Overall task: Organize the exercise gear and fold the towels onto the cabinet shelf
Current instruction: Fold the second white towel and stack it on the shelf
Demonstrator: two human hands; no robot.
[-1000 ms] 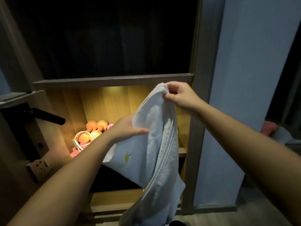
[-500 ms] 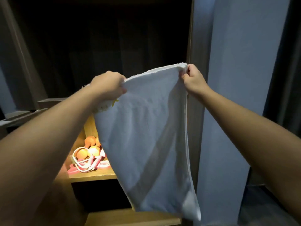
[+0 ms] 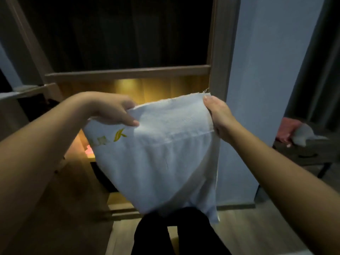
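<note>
A white towel (image 3: 161,159) with a small yellow print hangs spread in front of me. My left hand (image 3: 112,109) grips its upper left corner and my right hand (image 3: 219,116) pinches its upper right corner, thumb on top. The cloth drapes down over my dark trousers (image 3: 176,234). Behind it is the lit cabinet shelf (image 3: 77,150), mostly hidden by the towel. A bit of the pink exercise gear (image 3: 89,150) shows at the towel's left edge.
The wooden cabinet frame (image 3: 219,52) stands at centre, with a dark upper compartment above a horizontal board (image 3: 128,72). A pale wall panel (image 3: 257,89) is to the right. Far right, a dark table (image 3: 309,153) holds pink and grey cloth (image 3: 298,133).
Both hands have come down from head height to shelf height with the towel stretched between them. The view has tilted downward, and the towel now covers most of the gear on the shelf.
</note>
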